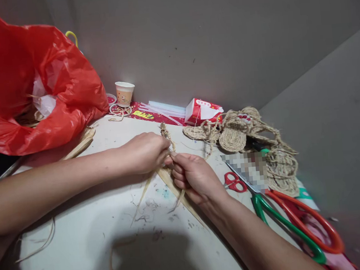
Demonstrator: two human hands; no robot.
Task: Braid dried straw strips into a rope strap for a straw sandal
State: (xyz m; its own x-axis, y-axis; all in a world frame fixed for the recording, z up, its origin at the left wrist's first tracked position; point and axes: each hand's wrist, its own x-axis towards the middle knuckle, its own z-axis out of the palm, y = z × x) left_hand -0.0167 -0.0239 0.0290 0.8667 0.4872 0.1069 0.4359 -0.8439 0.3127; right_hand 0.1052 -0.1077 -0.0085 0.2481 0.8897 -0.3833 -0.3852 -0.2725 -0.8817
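A thin plaited straw cord (pixel 166 134) runs away from me across the white tabletop (pixel 118 224). My left hand (pixel 145 152) is closed on the near end of the plait. My right hand (pixel 194 176) meets it there, fingers pinched round loose pale straw strips (pixel 172 186) that trail down toward me. Both hands touch at the spot where the plait ends.
A red plastic bag (pixel 20 81) with straw in it fills the back left. A paper cup (pixel 124 92) and a red-white box (pixel 201 111) stand by the wall. Woven straw sandals (pixel 246 133) lie at the right, with small red scissors (pixel 234 182) and big green-and-orange scissors (pixel 288 222).
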